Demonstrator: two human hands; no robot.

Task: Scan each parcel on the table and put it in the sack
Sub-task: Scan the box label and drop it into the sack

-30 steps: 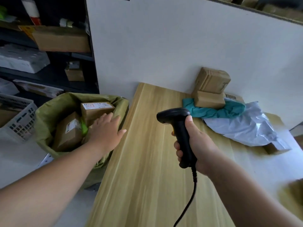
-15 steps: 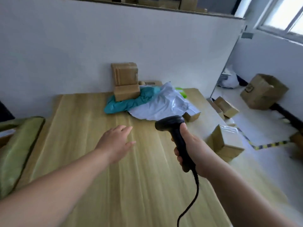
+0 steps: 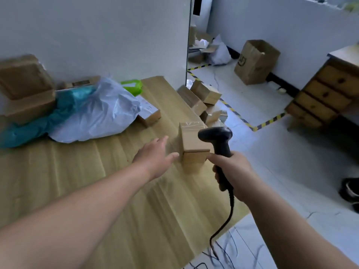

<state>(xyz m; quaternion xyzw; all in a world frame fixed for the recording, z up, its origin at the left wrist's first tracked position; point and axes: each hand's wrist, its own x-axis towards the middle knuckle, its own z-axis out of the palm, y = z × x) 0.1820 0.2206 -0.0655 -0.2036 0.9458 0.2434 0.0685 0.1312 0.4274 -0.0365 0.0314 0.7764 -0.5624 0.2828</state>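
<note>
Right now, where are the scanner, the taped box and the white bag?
scanner [image 3: 214, 135]: head view, on its black head.
taped box [image 3: 189, 138]: head view, on its broad brown face.
white bag [image 3: 97, 115]: head view, on its crumpled middle.

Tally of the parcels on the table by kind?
Cardboard boxes: 5 (front taped one counted as one box)
Plastic mailer bags: 3 (teal, white, green)
Total: 8
</note>
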